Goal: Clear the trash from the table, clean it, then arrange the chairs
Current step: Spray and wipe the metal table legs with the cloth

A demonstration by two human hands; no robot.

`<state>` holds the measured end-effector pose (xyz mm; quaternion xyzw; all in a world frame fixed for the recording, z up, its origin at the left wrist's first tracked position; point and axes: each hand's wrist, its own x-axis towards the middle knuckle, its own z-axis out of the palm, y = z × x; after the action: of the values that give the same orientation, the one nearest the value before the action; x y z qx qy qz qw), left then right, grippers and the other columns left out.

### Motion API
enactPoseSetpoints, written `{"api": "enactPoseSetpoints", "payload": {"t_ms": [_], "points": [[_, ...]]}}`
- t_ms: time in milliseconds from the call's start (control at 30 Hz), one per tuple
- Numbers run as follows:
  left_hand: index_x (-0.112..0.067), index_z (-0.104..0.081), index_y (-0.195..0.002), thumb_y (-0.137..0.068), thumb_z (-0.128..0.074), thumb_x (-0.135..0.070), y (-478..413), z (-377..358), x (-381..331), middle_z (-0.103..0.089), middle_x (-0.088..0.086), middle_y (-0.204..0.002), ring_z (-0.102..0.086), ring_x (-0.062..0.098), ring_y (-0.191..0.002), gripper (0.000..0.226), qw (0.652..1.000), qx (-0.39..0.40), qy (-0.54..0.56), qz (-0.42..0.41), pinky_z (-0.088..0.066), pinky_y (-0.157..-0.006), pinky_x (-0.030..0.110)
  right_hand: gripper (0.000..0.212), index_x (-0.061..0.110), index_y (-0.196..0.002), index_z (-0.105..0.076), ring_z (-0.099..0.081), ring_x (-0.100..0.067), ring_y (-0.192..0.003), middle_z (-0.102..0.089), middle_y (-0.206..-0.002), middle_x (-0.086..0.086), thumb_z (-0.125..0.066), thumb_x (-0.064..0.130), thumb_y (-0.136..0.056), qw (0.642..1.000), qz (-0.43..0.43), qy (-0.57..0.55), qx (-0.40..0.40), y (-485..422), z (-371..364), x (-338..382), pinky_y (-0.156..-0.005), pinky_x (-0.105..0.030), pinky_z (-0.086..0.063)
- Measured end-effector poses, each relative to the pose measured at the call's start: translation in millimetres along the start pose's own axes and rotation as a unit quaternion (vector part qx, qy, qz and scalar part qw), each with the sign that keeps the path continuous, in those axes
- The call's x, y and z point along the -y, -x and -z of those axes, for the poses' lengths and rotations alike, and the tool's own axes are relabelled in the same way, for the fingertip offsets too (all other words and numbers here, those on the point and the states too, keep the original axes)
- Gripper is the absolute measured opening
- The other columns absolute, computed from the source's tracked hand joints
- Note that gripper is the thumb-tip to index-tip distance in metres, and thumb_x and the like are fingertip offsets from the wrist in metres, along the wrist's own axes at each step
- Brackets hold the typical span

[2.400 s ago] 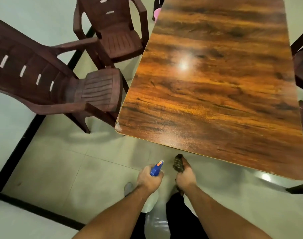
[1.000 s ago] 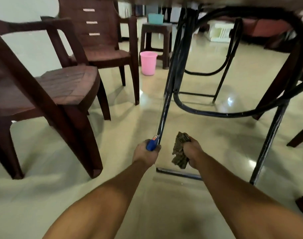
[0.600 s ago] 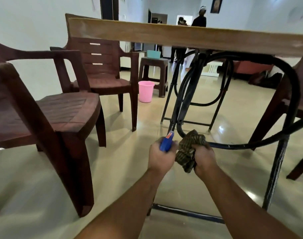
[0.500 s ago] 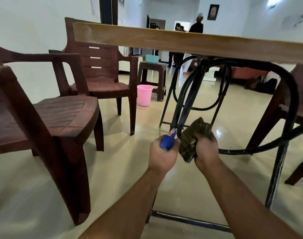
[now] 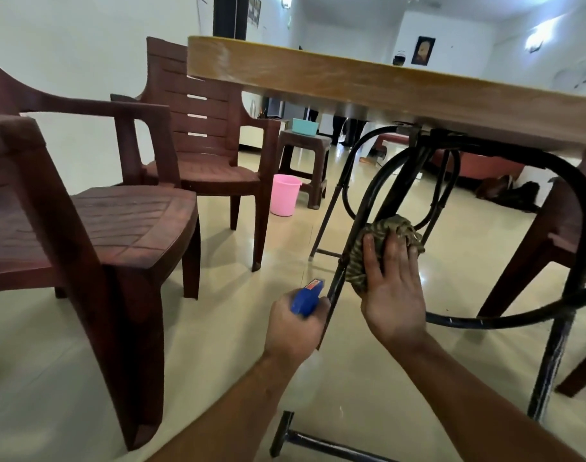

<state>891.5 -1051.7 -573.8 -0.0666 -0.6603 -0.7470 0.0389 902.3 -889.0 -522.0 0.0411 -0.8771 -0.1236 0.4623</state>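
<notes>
The left hand (image 5: 295, 331) is seen clenched around a blue spray bottle (image 5: 306, 297), while the right hand (image 5: 393, 291) is laid with straight fingers on a bunched cloth (image 5: 390, 230), pressed against the black table leg (image 5: 400, 190) just ahead of both hands, beneath the table (image 5: 351, 83), with the nearest brown chair (image 5: 118, 221) left of the left hand.

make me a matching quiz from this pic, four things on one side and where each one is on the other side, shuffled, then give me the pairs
Things
1. spray bottle
2. cloth
3. pink bucket
4. teal tub

Places
a. on top of the stool
b. gripped in the left hand
c. standing on the floor beside the stool
d. pressed against the table's metal frame by the right hand

Pairs: 1-b, 2-d, 3-c, 4-a
</notes>
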Motion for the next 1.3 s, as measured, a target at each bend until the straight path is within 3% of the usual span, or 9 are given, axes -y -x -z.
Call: {"api": "enactPoseSetpoints", "payload": {"t_ms": [367,467,567,633,700,867,1000,1100,1300], "points": [[-0.011,-0.062,-0.081,-0.092,-0.073,-0.017,-3,-17,-1,-0.054,0.012,-0.070,-0.047,0.025,-0.062,0.017,0.999,-0.014,0.018,0.024,-0.048,-0.060,0.039,0.067,0.000,-0.151,-0.028,-0.006,-0.035,-0.150,-0.010,-0.160,-0.017,-0.042,0.031,-0.095,0.958,0.131,0.237,0.097,-47,28,-9,-0.120,-0.054,0.014],[0.002,-0.059,-0.081,-0.091,-0.070,-0.017,-8,-16,-1,-0.051,0.011,-0.065,-0.043,0.025,-0.059,0.024,1.000,-0.013,0.018,0.020,-0.044,-0.056,0.038,0.055,-0.002,-0.138,-0.049,-0.050,-0.047,-0.125,-0.051,-0.141,-0.029,-0.018,0.021,-0.099,0.891,0.151,0.303,0.304,-42,20,14,-0.102,-0.063,-0.028],[0.005,-0.060,-0.086,-0.092,-0.071,-0.017,-11,-10,-2,-0.052,0.012,-0.065,-0.045,0.024,-0.057,0.026,0.999,-0.044,0.026,0.019,-0.045,-0.055,0.037,0.032,0.008,-0.131,-0.045,-0.062,-0.036,-0.103,-0.060,-0.125,-0.017,-0.033,0.016,-0.102,0.905,0.162,0.153,0.363,-44,19,26,-0.071,-0.036,-0.038],[0.005,-0.061,-0.087,-0.091,-0.072,-0.020,-12,-5,0,-0.055,0.015,-0.067,-0.048,0.024,-0.058,0.028,0.998,-0.053,0.030,0.018,-0.047,-0.057,0.038,0.043,-0.003,-0.135,-0.044,-0.050,-0.045,-0.122,-0.049,-0.141,-0.024,-0.037,0.018,-0.098,0.945,0.058,0.131,0.294,-76,34,36,-0.090,-0.046,-0.043],[0.004,-0.061,-0.087,-0.092,-0.073,-0.020,-11,-3,0,-0.056,0.022,-0.069,-0.049,0.025,-0.061,0.027,0.998,-0.054,0.023,0.020,-0.049,-0.058,0.039,0.064,-0.015,-0.146,-0.026,-0.018,-0.059,-0.142,-0.020,-0.154,-0.041,-0.028,0.026,-0.098,0.934,0.051,0.292,0.200,-110,47,45,-0.118,-0.067,-0.009],[-0.013,-0.059,-0.081,-0.092,-0.073,-0.014,0,8,-7,-0.061,0.020,-0.078,-0.056,0.028,-0.070,0.018,0.996,-0.077,0.029,0.038,-0.056,-0.069,0.047,0.068,-0.002,-0.148,-0.036,0.006,-0.059,-0.144,-0.011,-0.158,-0.037,-0.059,0.030,-0.093,0.891,-0.128,0.213,0.381,-120,8,86,-0.111,-0.073,-0.007],[-0.022,-0.052,-0.077,-0.093,-0.072,-0.018,2,21,-15,-0.060,0.024,-0.080,-0.055,0.027,-0.070,0.027,0.997,-0.070,0.007,0.021,-0.057,-0.074,0.053,0.058,0.001,-0.144,-0.045,0.005,-0.055,-0.146,-0.024,-0.157,-0.032,-0.051,0.028,-0.093,0.897,-0.085,0.207,0.381,-113,2,80,-0.088,-0.084,0.013],[-0.005,-0.063,-0.084,-0.093,-0.071,-0.019,7,26,-12,-0.061,0.032,-0.081,-0.053,0.026,-0.064,0.018,0.999,-0.048,-0.013,0.006,-0.055,-0.063,0.052,0.063,-0.005,-0.139,-0.049,0.005,-0.052,-0.148,-0.024,-0.157,-0.033,-0.041,0.039,-0.094,0.905,-0.053,0.201,0.371,-94,-14,84,-0.106,-0.076,0.017],[-0.011,-0.064,-0.092,-0.092,-0.072,-0.015,11,37,-11,-0.062,0.034,-0.092,-0.054,0.026,-0.069,0.009,1.000,0.012,0.006,0.024,-0.055,-0.065,0.042,0.060,0.014,-0.156,-0.023,-0.021,-0.030,-0.150,-0.014,-0.165,-0.010,-0.039,0.019,-0.098,0.911,0.150,0.021,0.384,-35,-21,28,-0.123,-0.048,-0.020]]}}
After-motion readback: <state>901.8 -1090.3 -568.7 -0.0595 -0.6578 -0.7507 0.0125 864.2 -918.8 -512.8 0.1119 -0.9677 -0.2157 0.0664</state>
